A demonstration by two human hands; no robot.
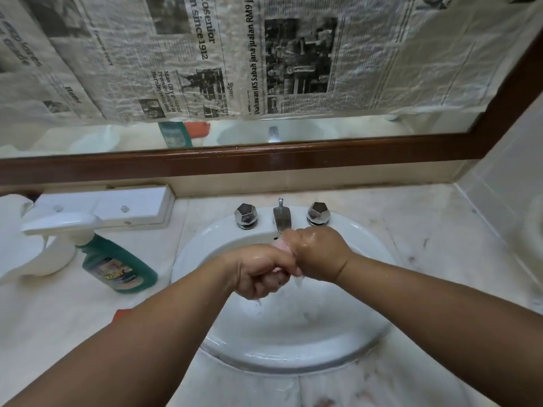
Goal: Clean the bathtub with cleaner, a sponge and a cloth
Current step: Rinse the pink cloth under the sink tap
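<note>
Entry, as I read it from the head view.

- Cloth [279, 245]: pale pink, wet, wrung into a tight twisted roll. It is held above the basin [293, 356], just in front of the spout [281, 218].
- Left hand [258, 274]: fingers curled tight round the cloth's near end, skin wet and glossy.
- Right hand [318, 254]: a fist clamped on the far end, touching the left hand.
- Basin: white glazed oval with a smooth rounded rim, set into the countertop [426, 259]. The bowl lies open beneath both hands.
- Spout: chrome, flat and tapered, between two faceted chrome knobs [246, 215].
- Spray bottle [117, 265]: green plastic with a white trigger head, standing left of the basin and apart from it.
- White block [117, 207]: rectangular, against the back edge behind the bottle.
- Countertop: pale veined marble, stained. I see its broadest stretch right of the basin, bounded by the tiled side wall.
- Mirror frame [264, 160]: dark polished wood along the back, with wrinkled newspaper [264, 54] over the glass.
</note>
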